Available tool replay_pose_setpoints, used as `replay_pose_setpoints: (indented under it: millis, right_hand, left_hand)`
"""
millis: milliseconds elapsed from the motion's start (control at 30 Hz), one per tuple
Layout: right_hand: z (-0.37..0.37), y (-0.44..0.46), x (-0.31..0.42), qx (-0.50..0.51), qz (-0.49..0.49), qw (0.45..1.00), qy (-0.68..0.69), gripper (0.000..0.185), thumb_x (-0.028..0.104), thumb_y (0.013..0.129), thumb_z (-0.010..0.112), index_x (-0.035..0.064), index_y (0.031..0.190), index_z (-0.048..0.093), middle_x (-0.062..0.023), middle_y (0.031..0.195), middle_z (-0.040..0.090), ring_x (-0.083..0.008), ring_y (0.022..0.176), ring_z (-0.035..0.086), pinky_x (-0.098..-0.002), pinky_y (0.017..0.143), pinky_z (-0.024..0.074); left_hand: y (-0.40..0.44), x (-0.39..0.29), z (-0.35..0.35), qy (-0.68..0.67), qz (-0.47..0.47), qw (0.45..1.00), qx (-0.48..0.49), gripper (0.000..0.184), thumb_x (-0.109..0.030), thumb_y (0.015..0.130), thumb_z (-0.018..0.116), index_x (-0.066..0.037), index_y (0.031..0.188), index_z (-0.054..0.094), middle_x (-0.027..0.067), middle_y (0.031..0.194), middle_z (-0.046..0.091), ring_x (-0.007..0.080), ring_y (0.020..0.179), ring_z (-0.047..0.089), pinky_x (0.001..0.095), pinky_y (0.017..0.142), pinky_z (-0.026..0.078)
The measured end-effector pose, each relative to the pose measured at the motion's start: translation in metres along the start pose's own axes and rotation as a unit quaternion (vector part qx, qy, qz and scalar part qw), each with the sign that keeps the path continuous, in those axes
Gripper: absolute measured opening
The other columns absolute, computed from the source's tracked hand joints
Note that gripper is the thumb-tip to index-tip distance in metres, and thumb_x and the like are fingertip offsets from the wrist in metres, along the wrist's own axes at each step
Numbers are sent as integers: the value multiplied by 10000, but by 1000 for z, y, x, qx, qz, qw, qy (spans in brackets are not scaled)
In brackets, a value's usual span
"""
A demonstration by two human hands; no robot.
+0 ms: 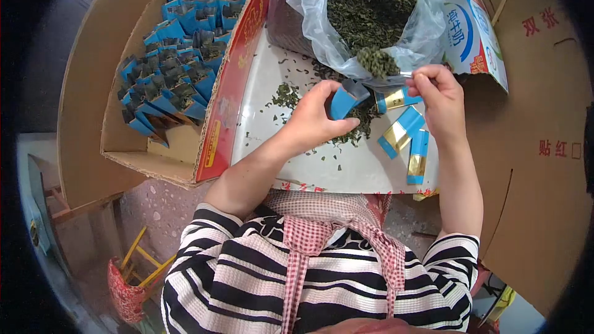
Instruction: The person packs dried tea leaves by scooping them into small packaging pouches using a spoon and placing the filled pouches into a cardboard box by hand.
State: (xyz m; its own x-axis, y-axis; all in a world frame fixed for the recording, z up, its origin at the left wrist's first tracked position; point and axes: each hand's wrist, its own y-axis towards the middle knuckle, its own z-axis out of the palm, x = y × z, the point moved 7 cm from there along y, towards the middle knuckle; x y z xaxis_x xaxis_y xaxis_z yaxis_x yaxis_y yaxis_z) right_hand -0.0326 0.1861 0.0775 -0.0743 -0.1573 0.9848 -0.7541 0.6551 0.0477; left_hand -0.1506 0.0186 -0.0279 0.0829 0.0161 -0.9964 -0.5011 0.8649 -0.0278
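Observation:
My left hand (315, 114) is closed round a small blue packet (344, 104) whose dark mouth is open upward. In my right hand (439, 93) is the handle of a spoon (405, 74), pinched between thumb and fingers. A heap of dark green dried leaves (376, 62) sits on the spoon's end, at the near edge of a clear plastic bag (315, 15) full of the same leaves. Several flat blue and gold packets (417, 158) lie on the white table (371, 176) below my right hand. Loose leaves (286, 98) are scattered round my left hand.
A cardboard box (204, 139) at the left holds rows of upright, open blue packets (185, 80) with leaves in them. Right of the bag stands a white and blue carton (470, 31). Large cardboard (532, 185) covers the right side. A red stool (127, 291) is at lower left.

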Motion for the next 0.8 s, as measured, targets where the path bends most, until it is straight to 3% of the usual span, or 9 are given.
replay_pose_setpoints:
  millis: [100,333,433,500,633,733,800]
  right_hand:
    - [-3,-11,-3,66,-6,998,-5,68,44,897,592,11,955,606,-43,894,607,-119,799,601,-252,740,493]
    - [-3,-20,1,130,-10,991,-30,56,38,893,594,15,941,611,-44,890,608,-115,797,588,-251,740,482]
    - [2,-22,13,152,-56,981,-108,45,15,883,593,10,921,617,-40,889,613,-112,799,578,-248,744,473]
    - [9,-23,26,159,-109,958,-211,76,-43,850,591,2,904,619,-51,887,616,-125,806,576,-244,751,468]
    - [19,-25,52,168,-208,920,-286,136,-93,802,594,-4,902,616,-67,888,615,-152,813,581,-261,758,478]
    - [26,-27,64,182,-248,890,-336,180,-118,766,588,-5,905,602,-97,885,608,-213,811,589,-292,742,484]
    - [40,-35,77,205,-329,832,-397,221,-126,705,593,-5,889,592,-110,881,602,-266,806,589,-327,717,487]
  left_hand:
    - [-2,3,6,-25,-47,996,73,588,-195,659,823,6,1118,516,59,907,584,136,816,575,279,731,478]
    - [-6,3,12,-85,-91,984,129,630,-198,659,832,36,1149,514,92,934,611,147,836,589,286,743,487]
    - [-5,5,12,-66,-74,987,129,653,-200,653,838,37,1163,507,92,933,613,146,841,591,292,738,489]
    - [-6,5,13,-44,-103,985,134,597,-88,666,825,5,1154,492,56,982,597,119,893,581,276,774,494]
    - [-8,-4,14,-47,-109,985,123,603,-89,673,823,11,1162,485,58,983,597,118,893,579,276,771,497]
    - [-8,-5,14,-56,-88,988,117,610,-91,675,824,17,1166,480,64,1001,585,112,884,578,276,767,500]
    - [-8,-8,12,-53,-70,992,95,621,-95,672,826,23,1170,475,63,1021,571,114,897,570,281,773,500]
